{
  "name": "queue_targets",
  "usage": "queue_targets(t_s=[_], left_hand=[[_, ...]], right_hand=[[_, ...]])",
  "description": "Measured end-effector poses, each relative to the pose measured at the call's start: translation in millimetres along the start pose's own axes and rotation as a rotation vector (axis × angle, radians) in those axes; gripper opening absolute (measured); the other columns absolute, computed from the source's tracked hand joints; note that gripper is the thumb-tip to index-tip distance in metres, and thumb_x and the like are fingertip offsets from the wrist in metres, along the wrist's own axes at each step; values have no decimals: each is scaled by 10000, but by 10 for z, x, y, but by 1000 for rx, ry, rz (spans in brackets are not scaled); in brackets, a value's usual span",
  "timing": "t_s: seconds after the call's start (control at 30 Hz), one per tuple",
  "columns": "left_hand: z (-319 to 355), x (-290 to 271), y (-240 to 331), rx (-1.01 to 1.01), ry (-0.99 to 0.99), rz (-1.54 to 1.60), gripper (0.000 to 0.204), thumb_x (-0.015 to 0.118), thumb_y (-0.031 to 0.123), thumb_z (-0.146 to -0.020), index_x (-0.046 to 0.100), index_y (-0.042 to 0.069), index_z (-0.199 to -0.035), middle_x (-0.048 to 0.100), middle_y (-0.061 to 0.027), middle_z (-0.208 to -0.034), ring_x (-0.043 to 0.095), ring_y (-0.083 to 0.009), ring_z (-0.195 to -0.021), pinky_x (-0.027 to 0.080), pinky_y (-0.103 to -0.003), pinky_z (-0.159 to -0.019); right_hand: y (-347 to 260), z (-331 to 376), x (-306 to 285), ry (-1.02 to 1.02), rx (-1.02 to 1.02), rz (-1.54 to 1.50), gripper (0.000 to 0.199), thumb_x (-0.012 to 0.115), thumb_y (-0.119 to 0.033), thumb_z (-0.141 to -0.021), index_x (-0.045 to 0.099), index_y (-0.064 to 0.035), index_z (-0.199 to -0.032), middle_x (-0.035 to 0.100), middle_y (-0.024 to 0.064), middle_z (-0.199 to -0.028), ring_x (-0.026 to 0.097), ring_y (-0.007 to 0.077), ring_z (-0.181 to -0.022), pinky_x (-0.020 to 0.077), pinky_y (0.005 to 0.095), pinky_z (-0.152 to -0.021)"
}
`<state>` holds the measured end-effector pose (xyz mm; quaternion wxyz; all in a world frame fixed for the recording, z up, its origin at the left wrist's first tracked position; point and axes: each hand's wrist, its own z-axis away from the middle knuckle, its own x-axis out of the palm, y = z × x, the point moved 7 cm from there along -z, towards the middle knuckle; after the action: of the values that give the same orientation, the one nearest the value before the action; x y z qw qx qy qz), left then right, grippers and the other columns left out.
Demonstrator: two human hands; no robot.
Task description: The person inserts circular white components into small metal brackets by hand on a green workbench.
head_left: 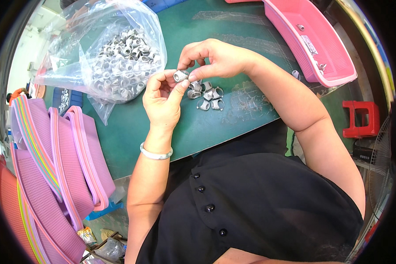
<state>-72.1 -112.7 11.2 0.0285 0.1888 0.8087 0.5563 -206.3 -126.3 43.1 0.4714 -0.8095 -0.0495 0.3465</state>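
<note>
Between both hands is a small grey ring (179, 76) with a wide, dotted face. My left hand (163, 100) pinches it between thumb and fingers. My right hand (218, 58) closes in from the other side, thumb and fingertips at the ring's edge; whether it holds anything else is too small to make out. Just right of my fingertips, a small pile of similar grey rings (207, 94) lies on the green table (136, 143). Beyond my left hand, a clear plastic bag (152, 31) lies open, heaped with many more of these rings.
Stacked purple and pink plastic baskets (77, 158) stand along the left side. A long pink basket (310, 48) with a few rings in it sits at the far right. A red stool (361, 119) and a fan (379, 154) are off the table's right side.
</note>
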Motion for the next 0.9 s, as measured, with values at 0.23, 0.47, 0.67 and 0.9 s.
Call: queue_targets(t_s=[0.23, 0.47, 0.67, 0.9], left_hand=[[-5, -46, -20, -46, 43, -44, 237, 669, -20, -765, 535, 17, -957, 584, -39, -889, 551, -75, -758, 470, -212, -688], [-2, -161, -252, -430, 92, 291, 188, 545, 26, -805, 502, 35, -988, 588, -120, -965, 587, -190, -806, 482, -280, -696], [-11, -195, -315, -491, 117, 378, 201, 523, 21, -807, 549, 38, -1006, 587, -89, -910, 557, -164, -727, 457, -263, -638], [1, -154, -314, -480, 125, 187, 130, 578, 138, -875, 568, 22, -932, 596, -61, -764, 502, -81, -559, 374, -192, -452]], right_hand=[[67, 15, 27, -57, 63, -30, 264, 634, -150, -791, 627, -20, -1021, 604, 63, -946, 553, 165, -829, 448, 286, -707], [193, 40, -22, -48, -33, 422, 209, 626, -64, -746, 629, -25, -951, 593, 83, -961, 527, 260, -946, 431, 344, -830], [253, 67, 87, -121, 60, 517, 168, 637, -39, -712, 620, -24, -879, 581, 80, -920, 509, 264, -943, 426, 351, -831], [93, 18, 33, 35, -77, 435, 124, 640, -40, -715, 571, -19, -816, 576, 84, -884, 527, 272, -888, 430, 366, -795]])
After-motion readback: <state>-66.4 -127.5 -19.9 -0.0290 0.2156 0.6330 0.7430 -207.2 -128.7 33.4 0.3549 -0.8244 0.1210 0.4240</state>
